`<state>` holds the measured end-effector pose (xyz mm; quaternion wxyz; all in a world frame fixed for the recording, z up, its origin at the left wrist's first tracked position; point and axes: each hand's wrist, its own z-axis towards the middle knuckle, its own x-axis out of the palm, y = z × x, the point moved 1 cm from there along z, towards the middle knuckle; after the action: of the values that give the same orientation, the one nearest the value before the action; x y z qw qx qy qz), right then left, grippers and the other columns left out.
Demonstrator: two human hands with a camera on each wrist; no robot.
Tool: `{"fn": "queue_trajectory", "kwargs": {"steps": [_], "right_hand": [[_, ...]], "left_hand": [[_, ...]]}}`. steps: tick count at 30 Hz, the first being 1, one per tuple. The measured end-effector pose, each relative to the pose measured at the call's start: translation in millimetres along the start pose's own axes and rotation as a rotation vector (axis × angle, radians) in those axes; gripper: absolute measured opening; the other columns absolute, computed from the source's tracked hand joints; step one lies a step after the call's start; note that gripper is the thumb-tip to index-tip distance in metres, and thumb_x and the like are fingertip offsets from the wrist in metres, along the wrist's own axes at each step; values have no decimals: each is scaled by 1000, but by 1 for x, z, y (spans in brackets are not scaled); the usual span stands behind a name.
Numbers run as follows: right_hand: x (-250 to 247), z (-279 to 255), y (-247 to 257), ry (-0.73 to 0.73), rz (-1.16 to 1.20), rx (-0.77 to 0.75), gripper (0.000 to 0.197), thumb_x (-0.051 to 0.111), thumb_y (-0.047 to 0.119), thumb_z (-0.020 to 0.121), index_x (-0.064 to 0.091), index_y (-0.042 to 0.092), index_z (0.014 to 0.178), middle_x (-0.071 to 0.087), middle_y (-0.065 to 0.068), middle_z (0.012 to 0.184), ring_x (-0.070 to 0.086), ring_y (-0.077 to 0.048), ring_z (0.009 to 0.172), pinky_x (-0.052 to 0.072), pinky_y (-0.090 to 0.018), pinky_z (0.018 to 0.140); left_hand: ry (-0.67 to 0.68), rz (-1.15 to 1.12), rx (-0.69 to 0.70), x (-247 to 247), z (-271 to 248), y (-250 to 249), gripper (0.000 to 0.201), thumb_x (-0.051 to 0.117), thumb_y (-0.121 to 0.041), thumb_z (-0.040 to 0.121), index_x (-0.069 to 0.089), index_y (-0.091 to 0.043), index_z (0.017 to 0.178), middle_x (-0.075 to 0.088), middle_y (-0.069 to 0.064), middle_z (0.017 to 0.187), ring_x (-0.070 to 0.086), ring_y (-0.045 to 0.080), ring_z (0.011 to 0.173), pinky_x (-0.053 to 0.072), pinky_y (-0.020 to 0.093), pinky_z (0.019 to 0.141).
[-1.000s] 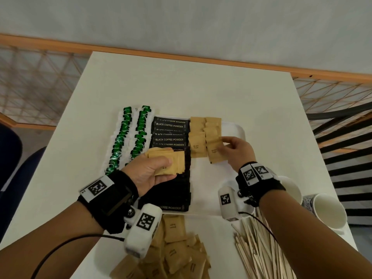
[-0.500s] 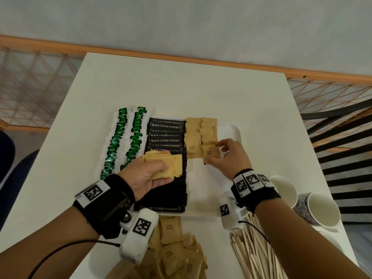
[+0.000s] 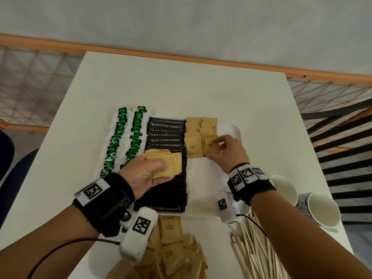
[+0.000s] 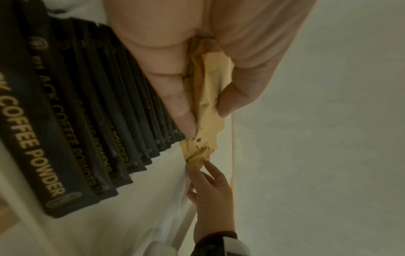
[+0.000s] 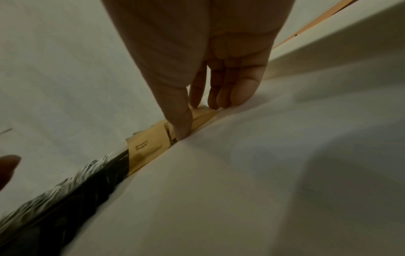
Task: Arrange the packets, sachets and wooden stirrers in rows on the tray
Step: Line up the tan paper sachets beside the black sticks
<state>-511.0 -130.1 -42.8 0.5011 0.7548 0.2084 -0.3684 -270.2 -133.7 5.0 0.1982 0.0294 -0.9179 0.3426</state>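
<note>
A white tray (image 3: pixel 203 190) holds two rows of green-tagged sachets (image 3: pixel 114 141), a row of black coffee powder packets (image 3: pixel 165 140) and two short rows of brown sugar sachets (image 3: pixel 192 144). My left hand (image 3: pixel 149 172) grips a fanned stack of brown sugar sachets (image 3: pixel 171 165) above the black packets (image 4: pixel 72 131); the stack (image 4: pixel 206 97) sits between thumb and fingers. My right hand (image 3: pixel 227 152) pinches one brown sugar sachet (image 3: pixel 210 146) at the near end of the right sugar row, laid flat on the tray (image 5: pixel 197 114).
A loose heap of brown sugar sachets (image 3: pixel 177 252) lies on the table in front of the tray. Wooden stirrers (image 3: pixel 253 252) are piled at the near right. Two white paper cups (image 3: pixel 322 210) stand at the right table edge. The table's far half (image 3: pixel 181 87) is bare.
My right hand has set its brown sachet down onto the near end of the right sugar row. My left hand with its stack has barely moved.
</note>
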Motion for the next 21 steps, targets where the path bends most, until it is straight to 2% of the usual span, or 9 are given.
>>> {"fn": "queue_trajectory", "kwargs": {"steps": [5, 8, 10, 17, 21], "right_hand": [[2, 4, 2, -28, 17, -4, 56, 75, 32, 72, 47, 23, 120, 52, 6, 96, 55, -14, 91, 45, -26, 73], [2, 7, 4, -22, 53, 14, 70, 75, 31, 74, 37, 22, 132, 48, 12, 87, 56, -14, 86, 43, -26, 74], [1, 8, 5, -16, 58, 28, 73, 75, 31, 74, 36, 22, 135, 47, 14, 85, 55, -12, 84, 42, -26, 74], [0, 4, 0, -13, 47, 52, 55, 75, 31, 71, 48, 24, 119, 52, 6, 92, 55, -11, 82, 46, -26, 69], [-2, -1, -3, -16, 45, 70, 51, 74, 31, 73, 48, 24, 116, 53, 5, 96, 54, -11, 81, 44, -26, 70]], "left_hand": [[-2, 5, -3, 1, 1, 1, 30, 54, 10, 86, 64, -11, 104, 66, 13, 106, 66, 27, 89, 60, 30, 61], [-2, 4, -6, 0, 2, 2, 30, 55, 10, 86, 64, -11, 105, 67, 12, 101, 67, 26, 86, 60, 31, 63], [-4, 3, -8, -1, 2, 3, 31, 55, 10, 85, 64, -11, 107, 68, 11, 99, 68, 24, 83, 60, 30, 63], [11, -4, -14, 0, 3, 5, 29, 56, 10, 85, 64, -11, 103, 69, 11, 95, 69, 25, 80, 60, 30, 61], [12, -3, -21, 0, 4, 6, 30, 55, 11, 85, 64, -11, 103, 67, 13, 100, 67, 28, 86, 60, 29, 59]]}}
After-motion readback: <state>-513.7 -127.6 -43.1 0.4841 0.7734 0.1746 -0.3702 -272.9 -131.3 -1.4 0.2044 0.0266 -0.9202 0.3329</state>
